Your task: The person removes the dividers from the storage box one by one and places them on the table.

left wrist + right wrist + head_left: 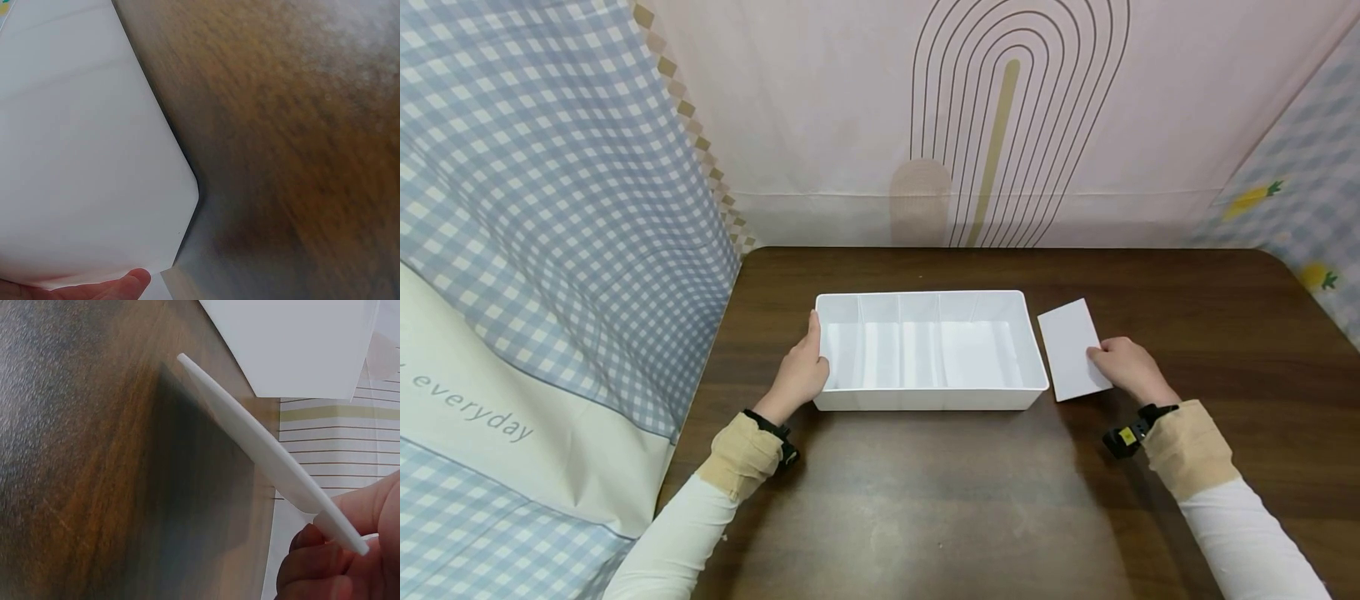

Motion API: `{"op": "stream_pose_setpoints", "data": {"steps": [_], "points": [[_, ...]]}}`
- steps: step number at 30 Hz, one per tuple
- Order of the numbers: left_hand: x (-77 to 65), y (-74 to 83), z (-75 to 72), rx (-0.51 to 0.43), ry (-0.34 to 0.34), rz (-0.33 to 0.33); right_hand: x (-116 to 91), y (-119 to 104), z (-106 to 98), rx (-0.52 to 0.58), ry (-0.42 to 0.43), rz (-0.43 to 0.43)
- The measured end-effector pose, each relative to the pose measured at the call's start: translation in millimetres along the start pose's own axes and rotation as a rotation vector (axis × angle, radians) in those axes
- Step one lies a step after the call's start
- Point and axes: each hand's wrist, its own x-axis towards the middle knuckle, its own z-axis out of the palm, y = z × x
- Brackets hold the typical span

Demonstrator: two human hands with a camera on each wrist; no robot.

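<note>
A white plastic box (930, 400) with several compartments stands upright on the dark wooden table. At its left end my left hand (800, 371) holds the wall, thumb over the rim and index finger stretched along the outside. The left wrist view shows the box's long outer side (94, 144) with a thumb (134, 281) against it at the bottom. Just beyond the right end, my right hand (1129, 365) pinches a thin white rectangular panel (1069, 350) by its right edge. In the right wrist view this panel (269, 456) is tilted and raised above the tabletop, apart from the box.
The brown table (940, 492) reaches back to a pale cloth (820, 108) printed with arches. A blue checked cloth (565, 167) hangs along the left side, another (1330, 167) at the right. Each wrist wears a dark camera mount (1131, 435).
</note>
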Motion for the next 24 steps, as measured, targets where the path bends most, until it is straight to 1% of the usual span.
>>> {"op": "stream_pose_setpoints", "data": {"steps": [11,16,24], "points": [[0.4,0.5,-0.4,0.008,-0.007,-0.016,3,7,-2,-0.02,-0.066,0.025],[1.0,0.5,-0.4,0.014,-0.007,-0.018,4,11,-3,-0.026,-0.068,0.022],[1.2,-0.3,0.1,0.004,-0.005,-0.019,5,16,-4,-0.012,-0.074,0.043]]}}
